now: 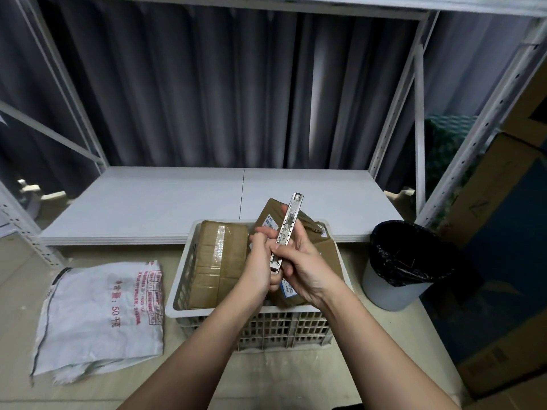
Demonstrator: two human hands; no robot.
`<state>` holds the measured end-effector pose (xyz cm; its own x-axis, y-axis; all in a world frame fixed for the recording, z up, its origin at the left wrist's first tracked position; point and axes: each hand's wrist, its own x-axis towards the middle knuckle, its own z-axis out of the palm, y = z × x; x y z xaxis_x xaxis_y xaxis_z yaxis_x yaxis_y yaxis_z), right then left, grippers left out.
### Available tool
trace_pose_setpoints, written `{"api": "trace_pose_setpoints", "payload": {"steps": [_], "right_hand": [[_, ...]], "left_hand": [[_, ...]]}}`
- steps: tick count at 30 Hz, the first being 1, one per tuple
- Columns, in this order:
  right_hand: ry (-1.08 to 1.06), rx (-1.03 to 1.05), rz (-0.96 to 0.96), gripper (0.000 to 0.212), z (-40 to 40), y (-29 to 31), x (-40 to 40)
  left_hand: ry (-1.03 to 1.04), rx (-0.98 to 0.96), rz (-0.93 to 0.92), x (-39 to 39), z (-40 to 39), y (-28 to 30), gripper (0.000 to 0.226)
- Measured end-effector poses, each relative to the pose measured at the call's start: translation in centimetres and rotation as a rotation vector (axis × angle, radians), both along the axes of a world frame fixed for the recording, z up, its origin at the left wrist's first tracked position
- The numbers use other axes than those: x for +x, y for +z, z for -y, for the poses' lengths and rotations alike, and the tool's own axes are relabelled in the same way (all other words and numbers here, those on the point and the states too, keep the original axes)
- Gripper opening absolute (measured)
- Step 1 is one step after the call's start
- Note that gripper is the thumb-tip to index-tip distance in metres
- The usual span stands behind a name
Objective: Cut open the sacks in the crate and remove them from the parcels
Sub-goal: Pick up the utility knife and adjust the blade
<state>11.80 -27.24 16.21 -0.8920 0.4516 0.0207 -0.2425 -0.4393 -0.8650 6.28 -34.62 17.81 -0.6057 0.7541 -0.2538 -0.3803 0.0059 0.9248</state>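
Note:
A white slatted crate [296,327] stands on the floor in front of me, filled with brown taped cardboard parcels [220,261]. Over the crate both hands hold a metal utility knife [286,229] with its tip pointing up and away. My right hand [307,270] grips the knife's body. My left hand [260,261] holds its lower end with curled fingers. No blade shows at the tip. A white woven sack [100,315] with red print lies flat and crumpled on the floor left of the crate.
A low white shelf board [177,202] of a metal rack runs behind the crate. A bin lined with a black bag [405,261] stands to the right. Large cardboard boxes [509,261] lean at the far right. A grey curtain hangs behind.

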Motion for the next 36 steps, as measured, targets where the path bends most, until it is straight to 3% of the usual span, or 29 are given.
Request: {"api": "trace_pose_setpoints", "payload": {"steps": [3,7,10,16,20,26,33,36], "right_hand": [[0.017,-0.018,0.004,0.061,0.1,0.2,0.2],[-0.026,0.033,-0.009,0.033,0.0,0.2,-0.1],[-0.129,-0.017,-0.008,0.024,-0.7,1.3,0.3],[-0.244,0.068,0.071,0.030,-1.7,2.1,0.8],[-0.188,0.026,0.082,0.026,-1.7,2.3,1.1],[-0.093,0.157,0.172,0.022,-1.8,2.0,1.5],[-0.090,0.156,0.199,0.019,-2.0,1.7,1.7],[-0.082,0.140,0.254,0.018,-2.0,1.2,1.6]], "left_hand": [[-0.010,-0.031,0.021,-0.3,-0.2,-0.1,0.024],[-0.093,-0.020,0.022,-0.1,-0.3,0.1,0.041],[-0.165,0.090,0.065,0.2,-0.1,0.5,0.027],[-0.235,0.081,-0.025,-0.1,0.9,0.1,0.017],[-0.191,0.108,-0.020,0.0,1.0,0.3,0.016],[-0.153,0.104,-0.010,-0.1,0.9,0.1,0.017],[-0.128,0.148,0.057,-0.4,0.4,-0.6,0.019],[-0.102,0.088,-0.038,-0.3,0.0,-1.0,0.015]]}}
